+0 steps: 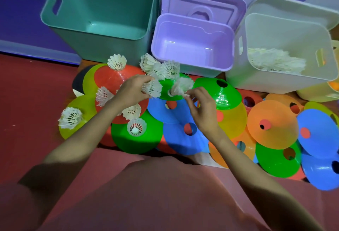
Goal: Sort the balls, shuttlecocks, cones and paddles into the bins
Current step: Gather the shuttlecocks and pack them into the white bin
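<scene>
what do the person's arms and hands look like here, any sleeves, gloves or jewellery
Both arms are bare from the lower edge of the picture to the fingertips: no sleeves show. The left hand and the right hand wear no gloves, and no rings, watch or wristband show on the sides facing the camera. Reddish-pink clothing covers the lap below.

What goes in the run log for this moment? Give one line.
left hand: grips shuttlecock | right hand: pinches feather shuttlecock | white bin: holds shuttlecocks | teal bin, purple bin: empty
</scene>
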`<control>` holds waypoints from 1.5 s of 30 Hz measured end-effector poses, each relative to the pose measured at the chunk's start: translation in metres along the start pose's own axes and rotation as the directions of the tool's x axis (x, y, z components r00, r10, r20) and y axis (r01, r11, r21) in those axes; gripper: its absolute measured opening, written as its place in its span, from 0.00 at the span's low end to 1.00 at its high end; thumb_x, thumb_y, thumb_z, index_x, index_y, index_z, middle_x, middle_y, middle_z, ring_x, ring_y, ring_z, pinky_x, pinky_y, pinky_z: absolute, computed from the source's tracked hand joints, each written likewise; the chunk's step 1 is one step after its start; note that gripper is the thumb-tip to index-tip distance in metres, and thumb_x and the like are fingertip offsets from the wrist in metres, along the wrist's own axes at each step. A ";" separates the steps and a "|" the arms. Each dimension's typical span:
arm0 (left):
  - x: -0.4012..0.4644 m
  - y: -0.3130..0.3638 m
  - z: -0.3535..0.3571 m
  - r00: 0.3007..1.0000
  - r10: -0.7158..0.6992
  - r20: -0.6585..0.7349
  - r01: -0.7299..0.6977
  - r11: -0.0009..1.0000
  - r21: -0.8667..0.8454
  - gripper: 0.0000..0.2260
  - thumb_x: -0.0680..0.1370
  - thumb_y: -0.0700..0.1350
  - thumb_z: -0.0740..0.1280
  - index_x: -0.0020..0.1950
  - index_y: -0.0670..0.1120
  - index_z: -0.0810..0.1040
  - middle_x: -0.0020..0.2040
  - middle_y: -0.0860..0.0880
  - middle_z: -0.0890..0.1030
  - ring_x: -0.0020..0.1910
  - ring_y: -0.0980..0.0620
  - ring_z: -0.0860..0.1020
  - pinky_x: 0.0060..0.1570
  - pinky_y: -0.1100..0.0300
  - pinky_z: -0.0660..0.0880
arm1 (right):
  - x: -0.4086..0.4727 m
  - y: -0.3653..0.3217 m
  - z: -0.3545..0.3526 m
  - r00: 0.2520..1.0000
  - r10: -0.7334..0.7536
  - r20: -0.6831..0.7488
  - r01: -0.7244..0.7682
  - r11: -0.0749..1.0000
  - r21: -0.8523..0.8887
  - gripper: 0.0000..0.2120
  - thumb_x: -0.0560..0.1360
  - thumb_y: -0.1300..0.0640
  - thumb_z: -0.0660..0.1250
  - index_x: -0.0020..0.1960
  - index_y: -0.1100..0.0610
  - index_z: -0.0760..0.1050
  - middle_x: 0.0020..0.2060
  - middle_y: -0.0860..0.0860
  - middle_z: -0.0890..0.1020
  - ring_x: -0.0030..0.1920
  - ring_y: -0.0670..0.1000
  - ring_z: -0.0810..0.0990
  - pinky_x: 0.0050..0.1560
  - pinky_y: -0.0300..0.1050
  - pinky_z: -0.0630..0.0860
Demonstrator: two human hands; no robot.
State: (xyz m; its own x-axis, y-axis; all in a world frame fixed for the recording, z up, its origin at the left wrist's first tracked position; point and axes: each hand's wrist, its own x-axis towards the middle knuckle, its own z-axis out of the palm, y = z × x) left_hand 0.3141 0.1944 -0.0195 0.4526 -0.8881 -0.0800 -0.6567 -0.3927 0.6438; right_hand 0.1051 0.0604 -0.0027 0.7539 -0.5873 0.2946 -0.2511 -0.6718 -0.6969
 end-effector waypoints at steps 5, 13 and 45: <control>-0.021 0.019 -0.007 0.989 0.049 -0.138 -0.073 0.981 -0.177 0.24 0.66 0.38 0.78 0.61 0.42 0.78 0.55 0.48 0.82 0.52 0.52 0.78 0.50 0.56 0.76 | 0.020 -0.032 -0.006 0.987 -0.118 -0.109 0.128 0.988 0.082 0.03 0.76 0.64 0.67 0.45 0.63 0.79 0.39 0.54 0.77 0.38 0.42 0.70 0.44 0.33 0.69; -0.060 0.018 -0.005 0.952 -0.161 -0.260 0.023 0.886 -0.464 0.19 0.66 0.39 0.78 0.55 0.43 0.80 0.48 0.49 0.84 0.47 0.57 0.80 0.49 0.59 0.76 | 0.027 -0.054 0.035 0.922 -0.284 0.265 0.267 0.959 0.099 0.07 0.77 0.58 0.65 0.50 0.59 0.80 0.41 0.53 0.76 0.39 0.52 0.76 0.37 0.53 0.76; -0.149 -0.029 0.011 0.786 -0.376 -0.491 0.220 0.912 -0.346 0.23 0.69 0.40 0.76 0.63 0.43 0.77 0.58 0.49 0.81 0.57 0.53 0.78 0.57 0.63 0.73 | 0.019 -0.087 0.057 0.966 0.082 0.247 -0.177 0.903 0.393 0.09 0.75 0.61 0.64 0.39 0.49 0.70 0.28 0.50 0.72 0.29 0.49 0.70 0.30 0.43 0.68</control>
State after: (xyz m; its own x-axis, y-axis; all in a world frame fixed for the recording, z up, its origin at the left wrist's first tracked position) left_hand 0.2589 0.3352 -0.0348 0.8988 -0.4330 0.0685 -0.2904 -0.4711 0.8329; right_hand 0.1759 0.1331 0.0267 0.8572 -0.5108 0.0661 -0.1215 -0.3252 -0.9378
